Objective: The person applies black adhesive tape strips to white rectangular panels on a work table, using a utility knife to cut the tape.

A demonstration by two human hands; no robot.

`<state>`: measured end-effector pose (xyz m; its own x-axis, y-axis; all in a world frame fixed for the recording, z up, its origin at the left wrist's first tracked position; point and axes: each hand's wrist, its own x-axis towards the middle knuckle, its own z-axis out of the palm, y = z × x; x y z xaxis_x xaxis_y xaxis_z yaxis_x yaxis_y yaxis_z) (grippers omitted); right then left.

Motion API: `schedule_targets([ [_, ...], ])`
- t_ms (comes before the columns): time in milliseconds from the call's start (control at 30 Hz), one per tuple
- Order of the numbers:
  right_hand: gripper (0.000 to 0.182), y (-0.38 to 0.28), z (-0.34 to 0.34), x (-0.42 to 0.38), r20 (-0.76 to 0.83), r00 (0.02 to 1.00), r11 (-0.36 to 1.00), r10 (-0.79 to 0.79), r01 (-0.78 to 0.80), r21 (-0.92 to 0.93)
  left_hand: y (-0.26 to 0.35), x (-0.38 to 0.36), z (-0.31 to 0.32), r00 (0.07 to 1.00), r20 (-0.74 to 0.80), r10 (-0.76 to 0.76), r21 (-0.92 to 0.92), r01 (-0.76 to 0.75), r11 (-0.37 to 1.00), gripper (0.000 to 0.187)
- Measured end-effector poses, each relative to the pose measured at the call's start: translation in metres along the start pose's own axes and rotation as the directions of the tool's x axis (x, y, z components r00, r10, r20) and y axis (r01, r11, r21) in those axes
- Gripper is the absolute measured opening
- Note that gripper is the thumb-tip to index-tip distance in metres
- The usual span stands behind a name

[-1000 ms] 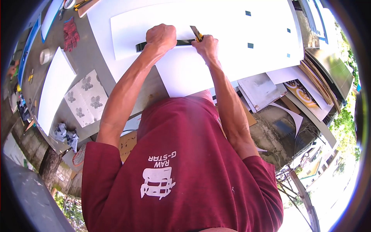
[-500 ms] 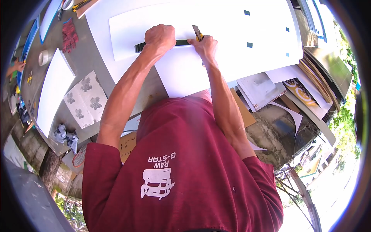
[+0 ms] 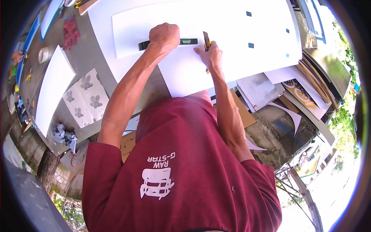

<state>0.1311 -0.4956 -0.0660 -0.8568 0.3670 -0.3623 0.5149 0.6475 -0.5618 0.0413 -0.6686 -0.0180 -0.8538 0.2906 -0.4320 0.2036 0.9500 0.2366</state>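
1. Outdoor grey counter (image 3: 83, 62), sunlit, seen from a head camera looking down over a red shirt; white sheets cover most of its far half.
2. Left hand (image 3: 164, 35) is a clenched fist pressing down on a dark flat straightedge ruler (image 3: 189, 41) laid across the large white foam sheet (image 3: 232, 27).
3. Right hand (image 3: 210, 56) has its grip closed around a yellow-and-black utility knife (image 3: 207, 40), blade end pointing away, just off the ruler's right end.
4. Change since a second ago: knife and right hand slid rightward along the ruler, from touching the left fist to past the ruler's end, so more ruler is bare between the hands. Judgement: one cutting pass along the straightedge looks about finished.
5. Left fist and ruler barely shifted.
6. Room: white sheet runs on clear to the right of the knife, small blue squares (image 3: 251, 45) well apart from the blade.
7. Near counter edge sits close under the forearms; a smaller white sheet (image 3: 185, 77) overhangs it.
8. Left side of counter: white board (image 3: 52, 89), printed paper (image 3: 85, 98), tape roll (image 3: 43, 55), red glove (image 3: 70, 33), all well apart from both hands.
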Motion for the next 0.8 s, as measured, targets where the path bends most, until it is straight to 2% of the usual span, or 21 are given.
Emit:
schedule_targets([
  [33,0.047,0.002,0.001,-0.004,0.086,0.996,0.999,-0.035,0.034,0.005,0.0,0.0,0.0,1.0,-0.006,0.007,-0.004,-0.007,1.0,0.014],
  [100,0.045,0.0,0.0,-0.011,0.236,0.97,0.985,0.051,-0.088,0.149,0.0,0.0,-0.001,1.0,-0.005,0.01,-0.003,-0.01,1.0,0.015],
  [200,0.045,-0.005,0.005,-0.016,0.278,0.961,1.0,-0.015,0.01,0.021,0.001,0.0,0.0,1.0,0.004,0.003,0.015,-0.003,1.0,0.015],
  [400,0.046,-0.015,0.016,-0.002,0.299,0.954,0.975,-0.014,0.079,-0.207,0.001,0.001,-0.003,1.0,0.018,0.004,0.024,-0.004,1.0,0.015],
  [700,0.039,-0.033,0.018,-0.008,0.245,0.969,0.93,-0.025,0.113,-0.35,0.001,0.004,-0.001,1.0,0.023,0.015,0.044,-0.016,0.999,0.016],
  [800,0.038,-0.032,0.018,-0.013,0.285,0.958,0.95,-0.006,0.095,-0.298,0.002,0.003,-0.001,1.0,0.011,0.02,0.037,-0.02,0.999,0.017],
])
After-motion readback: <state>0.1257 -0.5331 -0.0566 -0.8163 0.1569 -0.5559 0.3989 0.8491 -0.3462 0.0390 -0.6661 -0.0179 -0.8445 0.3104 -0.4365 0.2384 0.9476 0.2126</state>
